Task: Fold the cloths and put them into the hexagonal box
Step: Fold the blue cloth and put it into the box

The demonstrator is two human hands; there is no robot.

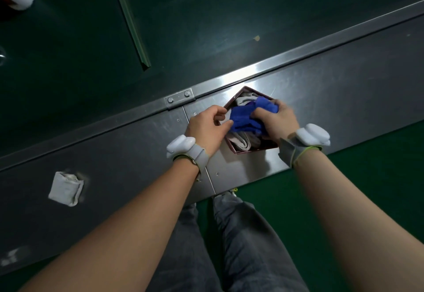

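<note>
Over the hexagonal box [243,150], the right hand [278,119] squeezes a blue cloth [246,119] with curled fingers, pushing it in. The left hand [207,126] pinches the box rim. Grey cloths [241,142] already lie inside. One folded grey cloth [66,188] waits on the metal table [137,154].

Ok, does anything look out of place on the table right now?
One thing: a folded grey cloth lies alone at the table's left end, far from the hexagonal box. Both hands, left and right, press a bunched blue cloth into the box.
</note>
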